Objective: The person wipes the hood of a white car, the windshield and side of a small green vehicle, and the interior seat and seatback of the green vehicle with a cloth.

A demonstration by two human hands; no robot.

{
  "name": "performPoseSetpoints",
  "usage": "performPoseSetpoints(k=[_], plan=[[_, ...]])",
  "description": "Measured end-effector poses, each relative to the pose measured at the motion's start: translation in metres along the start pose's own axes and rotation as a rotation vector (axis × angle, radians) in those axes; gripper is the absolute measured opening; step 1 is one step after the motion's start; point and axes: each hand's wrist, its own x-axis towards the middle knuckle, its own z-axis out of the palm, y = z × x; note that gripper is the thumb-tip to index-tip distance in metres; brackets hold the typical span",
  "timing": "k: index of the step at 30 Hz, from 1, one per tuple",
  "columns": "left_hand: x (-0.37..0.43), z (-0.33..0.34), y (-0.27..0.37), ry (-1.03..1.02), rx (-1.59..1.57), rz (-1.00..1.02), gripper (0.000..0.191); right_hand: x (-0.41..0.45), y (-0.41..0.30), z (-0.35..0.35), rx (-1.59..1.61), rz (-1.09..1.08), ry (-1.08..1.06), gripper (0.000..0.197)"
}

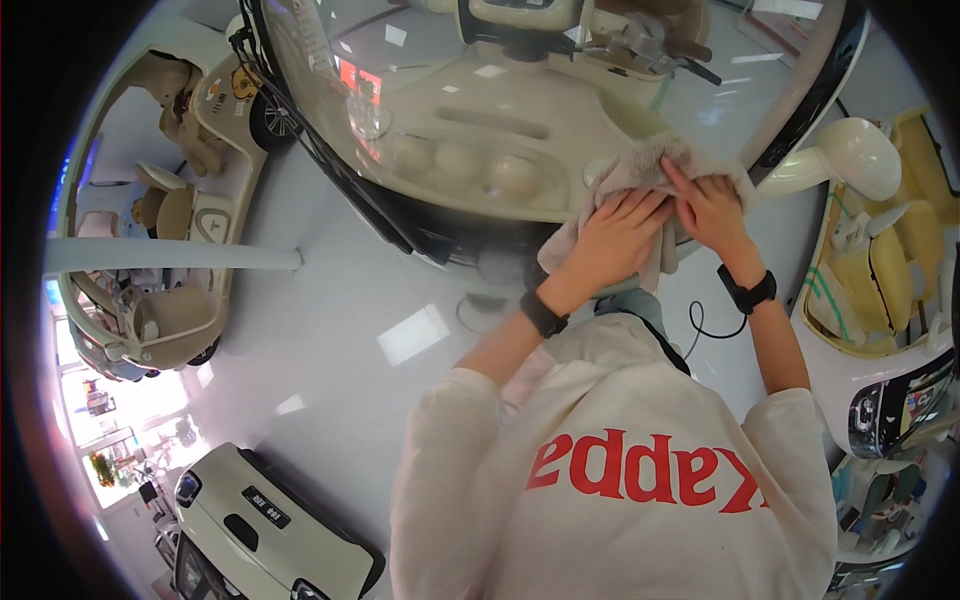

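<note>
A beige towel (641,163) lies bunched against the lower right corner of a small vehicle's windshield (465,86). My left hand (621,234) presses on the towel with its fingers close together. Beside it, my right hand (711,208) grips the towel's upper right part, the index finger stretched out along the cloth. Both hands overlap slightly at the fingers. The glass under the towel is hidden. Through the windshield I see a cream dashboard (495,112) and part of the steering handle (660,49).
A white side mirror (862,159) juts out right of my hands. Along the windshield's left side runs a black wiper (337,180). Open-sided small vehicles stand at left (176,307) and right (885,277). A pale car (277,525) is at lower left. A black cable (697,322) lies on the glossy floor (337,322).
</note>
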Motion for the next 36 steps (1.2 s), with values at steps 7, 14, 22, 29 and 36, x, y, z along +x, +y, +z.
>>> performPoseSetpoints(k=[7,14,22,29,36], plan=[[0.041,0.005,-0.001,0.16,0.058,0.017,0.038,0.026,0.021,-0.001,-0.059,0.046,0.386,0.048],[0.005,0.03,0.003,0.007,0.005,-0.018,0.041,-0.02,0.01,0.04,-0.03,0.11,0.438,0.044],[-0.044,0.033,-0.013,-0.333,-0.105,-0.044,0.044,-0.052,-0.029,0.081,-0.039,0.284,0.367,0.049],[-0.034,0.032,0.002,-0.526,0.027,-0.161,0.046,-0.048,-0.022,0.037,0.016,0.254,0.03,0.051],[0.012,0.071,0.03,-0.227,0.033,-0.07,0.043,-0.052,0.018,0.018,-0.054,0.217,0.283,0.048]])
